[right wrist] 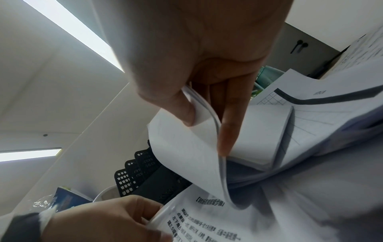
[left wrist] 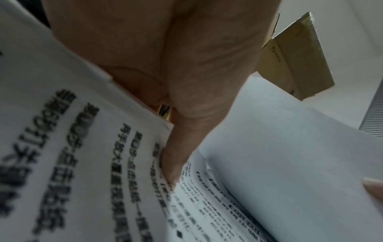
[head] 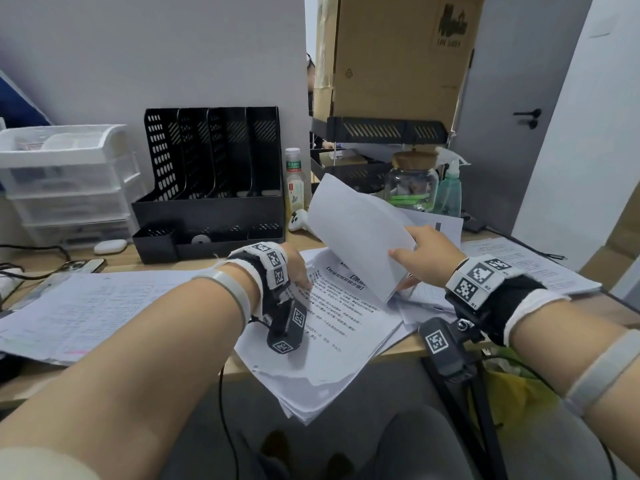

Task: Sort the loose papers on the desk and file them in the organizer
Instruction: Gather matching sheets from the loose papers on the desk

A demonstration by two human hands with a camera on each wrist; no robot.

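Note:
A stack of printed papers [head: 332, 334] lies at the desk's front edge and overhangs it. My left hand [head: 304, 278] grips the stack's left edge, thumb [left wrist: 176, 163] pressed on the top printed page [left wrist: 82, 163]. My right hand [head: 426, 258] pinches a few white sheets [head: 353, 230] between thumb and index finger [right wrist: 225, 139] and holds them curled up off the stack. The black slotted organizer [head: 207, 202] stands behind against the wall, its slots empty. More loose papers lie at the left [head: 93, 306] and at the right [head: 530, 268].
White plastic drawers [head: 65, 174] stand at the far left, with a phone [head: 79, 266] and an earbud case [head: 110, 246] in front. A bottle [head: 295, 178], glass jar [head: 412, 181] and spray bottle [head: 450, 192] crowd the back right under a black shelf [head: 381, 129] and cardboard box [head: 398, 53].

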